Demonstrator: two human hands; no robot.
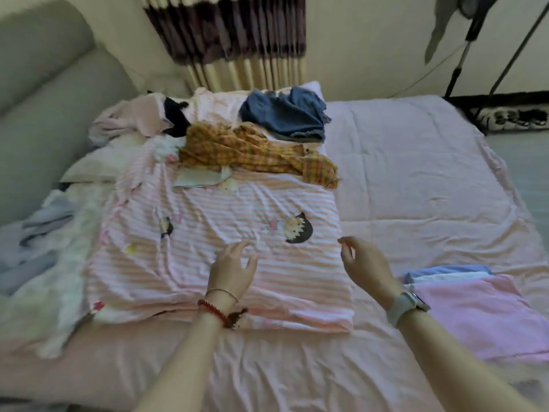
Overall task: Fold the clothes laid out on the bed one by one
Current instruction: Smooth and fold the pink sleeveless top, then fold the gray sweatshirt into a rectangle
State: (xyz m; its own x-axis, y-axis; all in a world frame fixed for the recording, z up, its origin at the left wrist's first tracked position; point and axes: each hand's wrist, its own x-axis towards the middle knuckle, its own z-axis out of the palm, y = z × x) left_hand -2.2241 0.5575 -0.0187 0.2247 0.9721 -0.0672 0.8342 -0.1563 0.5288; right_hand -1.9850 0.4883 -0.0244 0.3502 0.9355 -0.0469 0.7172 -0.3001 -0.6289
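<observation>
A pink-and-white striped garment (208,251) with cartoon prints lies spread flat on the pink bed (416,179). My left hand (233,270), with bracelets on the wrist, hovers over the garment's near middle, fingers spread and loose, holding nothing. My right hand (364,263), with a watch on the wrist, is just off the garment's right edge, fingers loosely curled and empty. Further back lie a crumpled yellow plaid garment (252,151), a blue denim piece (285,114) and a pale pink and black heap (142,117).
A folded stack (481,310) of pink, white and blue items sits on the bed at the right. Loose white and grey clothes (44,257) crowd the left side. A padded grey headboard (44,99) stands at the left, and a stand (463,49) rises at the back right.
</observation>
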